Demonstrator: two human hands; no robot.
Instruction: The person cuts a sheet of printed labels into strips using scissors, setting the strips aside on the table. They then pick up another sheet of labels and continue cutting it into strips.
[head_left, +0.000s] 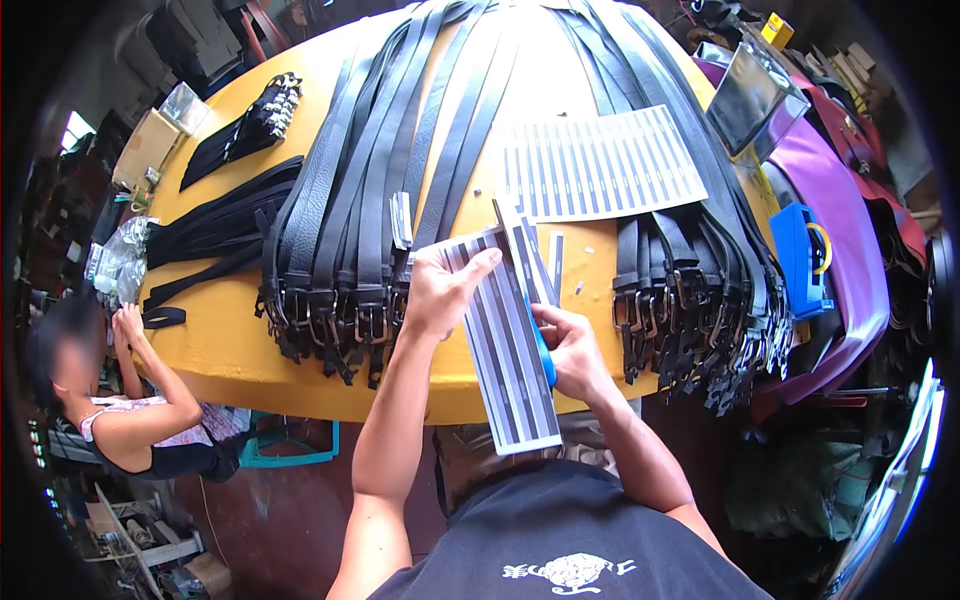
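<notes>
My left hand (452, 290) grips a sheet of black, grey and white striped paper (512, 390) near its top, the thumb lying on its face. The sheet hangs lengthwise toward my body, past the table edge. In my right hand (575, 355) are scissors with a blue handle (542, 345), closed in my fingers along the sheet's right side. The blades are mostly hidden by the paper; a dark tip shows near the sheet's top. A narrow cut strip (555, 262) lies just beyond my right hand.
Black belts with buckles lie in a left bundle (330, 240) and a right bundle (690, 280) on the yellow table (420, 395). A larger striped sheet (605, 165) rests between them. A blue tape dispenser (797, 262) stands right. Another person (150, 420) sits at left.
</notes>
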